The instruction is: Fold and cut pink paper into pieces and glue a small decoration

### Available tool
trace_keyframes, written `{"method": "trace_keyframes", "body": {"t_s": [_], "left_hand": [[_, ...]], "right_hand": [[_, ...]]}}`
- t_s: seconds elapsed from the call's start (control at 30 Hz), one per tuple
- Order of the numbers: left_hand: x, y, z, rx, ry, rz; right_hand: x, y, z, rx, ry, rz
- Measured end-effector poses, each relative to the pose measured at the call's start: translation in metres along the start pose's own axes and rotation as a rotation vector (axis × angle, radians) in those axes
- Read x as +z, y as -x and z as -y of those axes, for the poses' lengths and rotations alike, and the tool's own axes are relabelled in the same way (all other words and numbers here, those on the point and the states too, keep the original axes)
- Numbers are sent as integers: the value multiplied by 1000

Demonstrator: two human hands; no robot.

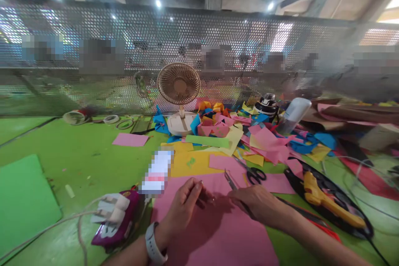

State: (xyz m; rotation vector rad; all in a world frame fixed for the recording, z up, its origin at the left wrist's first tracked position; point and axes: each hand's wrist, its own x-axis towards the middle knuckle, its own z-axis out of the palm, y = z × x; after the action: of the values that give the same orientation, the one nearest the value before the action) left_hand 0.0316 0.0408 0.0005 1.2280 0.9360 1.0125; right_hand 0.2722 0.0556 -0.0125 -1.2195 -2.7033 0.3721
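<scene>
My left hand, a watch on its wrist, has its fingers curled together above a large pink paper sheet. Whatever those fingers pinch is too small to make out. My right hand grips a slim metal tool with a pointed tip, which looks like tweezers; the tip points up and away from me. The two hands are a short gap apart. Just beyond my right hand lie black-handled scissors. A yellow sheet sits past the pink one.
A yellow glue gun rests on a black tray at right. On the left are a lit phone, a purple power strip with white plugs, and a green sheet. Behind stand a fan and heaped paper scraps.
</scene>
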Motion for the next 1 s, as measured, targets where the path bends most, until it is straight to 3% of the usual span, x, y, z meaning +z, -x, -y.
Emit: {"method": "trace_keyframes", "body": {"t_s": [0.2, 0.37, 0.53, 0.7, 0.83, 1.0], "left_hand": [[3, 3, 4, -6, -37, 14], [3, 0, 4, -16, -33, 45], [3, 1, 7, -9, -86, 80], [5, 7, 6, -11, -224, 176], [5, 8, 8, 27, -203, 195], [4, 8, 7, 90, -287, 223]], "right_hand": [[-1, -3, -3, 27, -12, 53], [-5, -7, -12, 1, -101, 5], [-2, -11, -27, -32, -107, -212], [9, -14, -47, 59, -10, -437], [12, -14, -75, 87, 209, -386], [-4, -4, -99, 108, 226, -321]]}}
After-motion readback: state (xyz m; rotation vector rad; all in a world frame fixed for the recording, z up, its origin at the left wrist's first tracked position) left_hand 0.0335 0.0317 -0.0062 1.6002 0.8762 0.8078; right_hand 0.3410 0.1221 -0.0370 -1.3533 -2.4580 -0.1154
